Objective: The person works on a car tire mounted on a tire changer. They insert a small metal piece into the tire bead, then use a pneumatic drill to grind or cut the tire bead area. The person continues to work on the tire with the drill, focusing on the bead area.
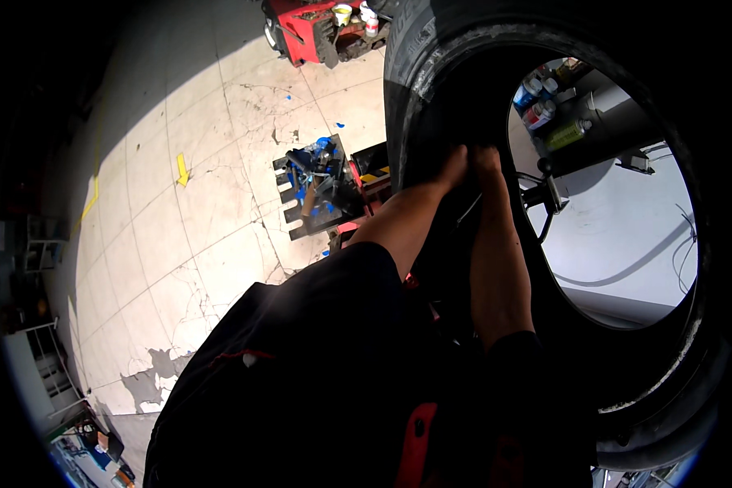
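A large black tire (417, 61) stands tilted on the right, its round opening showing a white surface behind. My left hand (453, 165) and my right hand (485, 160) reach side by side into the dark inside of the tire, left of the opening. Their fingers sink into shadow, so their grip and whatever they touch cannot be made out. A metal fixture with a black knob (544, 167) shows in the opening, just right of my right hand. A thin rod runs below my hands in the dark.
Left of the tire sit a black tool tray (291, 226) of tools and blue bits and a yellow-black striped red stand (370, 175). A red cart (301, 32) is at the top, spray cans (568, 132) beyond the opening, metal racks (45, 350) far left. The tiled floor (154, 260) is cracked.
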Available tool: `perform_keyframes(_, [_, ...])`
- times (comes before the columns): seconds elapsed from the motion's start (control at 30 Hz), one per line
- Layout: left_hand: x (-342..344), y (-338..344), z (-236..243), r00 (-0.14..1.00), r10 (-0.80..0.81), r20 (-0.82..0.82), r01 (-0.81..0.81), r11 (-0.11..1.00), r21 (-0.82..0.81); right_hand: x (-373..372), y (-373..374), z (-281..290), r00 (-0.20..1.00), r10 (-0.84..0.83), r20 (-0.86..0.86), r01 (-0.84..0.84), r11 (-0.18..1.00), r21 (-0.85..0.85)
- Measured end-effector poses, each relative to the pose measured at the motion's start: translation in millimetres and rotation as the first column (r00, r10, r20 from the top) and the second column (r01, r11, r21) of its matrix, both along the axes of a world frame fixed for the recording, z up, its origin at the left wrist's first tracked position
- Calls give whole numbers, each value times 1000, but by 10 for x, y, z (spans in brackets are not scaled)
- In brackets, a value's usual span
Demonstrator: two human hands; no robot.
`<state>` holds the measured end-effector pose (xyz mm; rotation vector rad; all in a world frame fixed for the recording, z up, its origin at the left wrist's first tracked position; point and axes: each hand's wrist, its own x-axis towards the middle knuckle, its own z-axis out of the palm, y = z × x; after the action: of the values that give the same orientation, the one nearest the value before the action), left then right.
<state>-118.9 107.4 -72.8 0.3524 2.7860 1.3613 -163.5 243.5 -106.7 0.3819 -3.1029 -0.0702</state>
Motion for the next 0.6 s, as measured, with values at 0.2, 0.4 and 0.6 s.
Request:
perform_keyframes(0.2, [242,38,142,988,-145,61,142,989,50,160,190,-128,945,-107,310,261,818,-513])
perform_keyframes(0.4, [243,73,332,982,-168,86,178,976,-127,263,342,469,955,218,201,-212,976,-53])
perform_keyframes(0.6, [598,-385,985,972,-166,-167,175,984,38,872,-185,1684,827,108,552,537,139,-832])
